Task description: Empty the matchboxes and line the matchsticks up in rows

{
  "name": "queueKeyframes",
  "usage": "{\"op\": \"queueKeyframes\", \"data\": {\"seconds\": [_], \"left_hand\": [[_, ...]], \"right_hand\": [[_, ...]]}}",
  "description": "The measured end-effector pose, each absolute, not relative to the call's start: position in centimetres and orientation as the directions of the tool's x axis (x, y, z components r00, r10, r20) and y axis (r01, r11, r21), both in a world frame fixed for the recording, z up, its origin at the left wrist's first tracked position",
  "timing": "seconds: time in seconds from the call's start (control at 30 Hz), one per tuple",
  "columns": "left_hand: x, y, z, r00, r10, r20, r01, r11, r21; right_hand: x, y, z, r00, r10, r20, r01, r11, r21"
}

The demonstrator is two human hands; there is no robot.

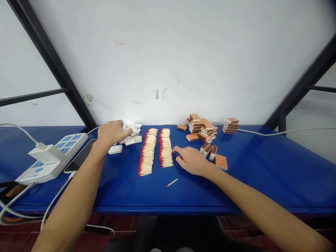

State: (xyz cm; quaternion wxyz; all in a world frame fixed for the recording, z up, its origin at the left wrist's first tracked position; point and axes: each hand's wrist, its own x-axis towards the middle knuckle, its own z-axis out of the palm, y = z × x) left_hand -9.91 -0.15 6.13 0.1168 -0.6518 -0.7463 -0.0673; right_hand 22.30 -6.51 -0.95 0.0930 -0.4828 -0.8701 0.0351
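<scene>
My left hand (112,133) is over the left side of a pile of white matchbox trays (133,140), its thumb apart from the index finger. Its other fingertips are hidden behind the hand. One white tray (114,149) lies just below it. My right hand (191,160) rests by the right row of matches (166,148), index finger and thumb apart, the index fingertip at the edge of the row. A second, longer row of matches (147,153) runs beside it on the left. Red heads face left in both rows. A single match (172,182) lies nearer the front edge.
Orange-brown matchboxes (196,124) are heaped at the back right, with a small stack (231,125) farther right. Several more boxes (221,162) lie near my right wrist. On the left are a power strip (61,154), a phone (81,156) and white cables. A wall backs the blue table (262,168).
</scene>
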Motion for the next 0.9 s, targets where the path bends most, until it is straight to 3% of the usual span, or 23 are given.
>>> {"op": "queueKeyframes", "data": {"seconds": [0.2,0.33,0.43,0.53,0.67,0.73,0.8,0.9], "left_hand": [[-9.5,0.2,5.6,0.022,0.958,0.286,0.999,-0.008,-0.052],[-9.3,0.4,5.2,0.275,0.937,0.213,0.960,-0.281,-0.004],[-8.8,0.4,4.9,0.375,0.901,0.215,0.915,-0.397,0.066],[-8.2,0.0,5.0,0.423,0.877,0.228,0.860,-0.467,0.203],[-7.4,-1.1,5.9,0.471,0.863,0.182,0.742,-0.499,0.447],[-7.3,-1.6,6.3,0.517,0.854,0.062,0.685,-0.456,0.568],[-7.7,-2.0,6.7,0.591,0.791,-0.157,0.650,-0.352,0.674],[-8.4,-2.5,7.1,0.660,0.619,-0.425,0.661,-0.210,0.720]], "right_hand": [[22.6,-6.9,0.0,-0.512,0.844,0.158,0.815,0.536,-0.219],[22.9,-7.7,1.0,-0.713,0.692,0.114,0.575,0.669,-0.470],[22.7,-8.2,1.3,-0.816,0.577,0.021,0.430,0.631,-0.646],[22.2,-8.4,1.1,-0.824,0.566,-0.021,0.435,0.608,-0.664],[21.5,-8.1,0.2,-0.751,0.658,0.050,0.510,0.627,-0.588],[21.2,-7.9,-0.6,-0.703,0.701,0.122,0.547,0.642,-0.537],[20.9,-7.7,-1.3,-0.666,0.725,0.176,0.569,0.646,-0.508],[20.7,-7.7,-1.7,-0.646,0.736,0.203,0.579,0.646,-0.497]]}}
